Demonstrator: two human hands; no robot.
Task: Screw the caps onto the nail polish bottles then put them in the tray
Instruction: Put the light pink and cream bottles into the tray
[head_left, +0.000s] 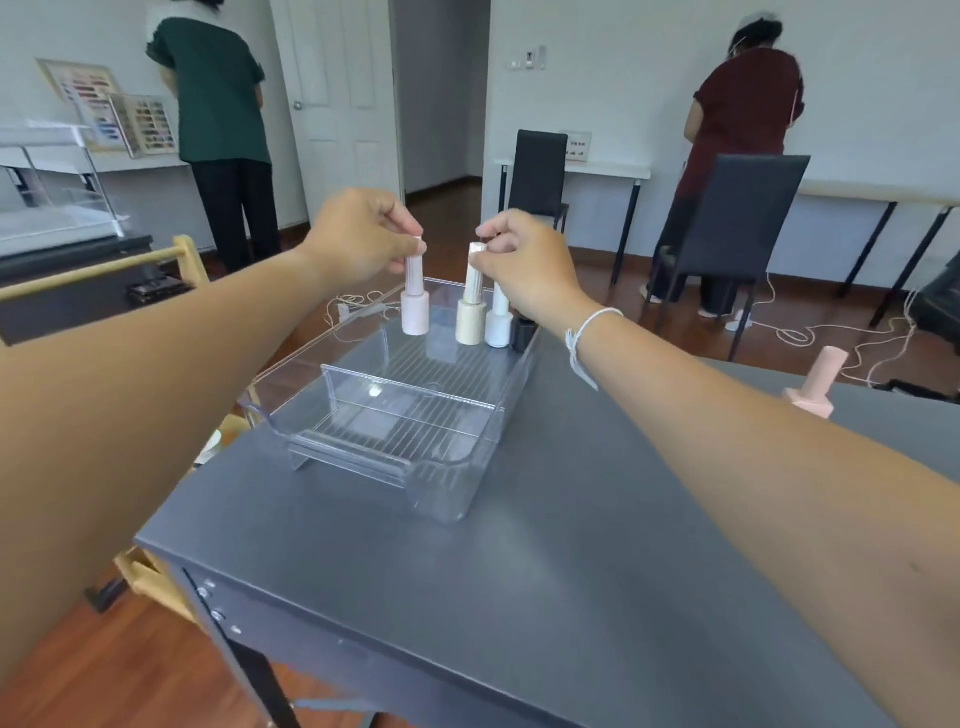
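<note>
One black bottle (522, 332) half-hidden behind right hand (524, 270).

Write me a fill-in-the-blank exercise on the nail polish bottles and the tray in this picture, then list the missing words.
1. The left hand pinches the cap of the ____ bottle.
2. The right hand pinches the cap of the ____ bottle.
3. Both of those bottles stand in the clear ____.
4. The peach bottle stands outside it, on the grey ____.

Missing words: pink; cream; tray; table
</note>
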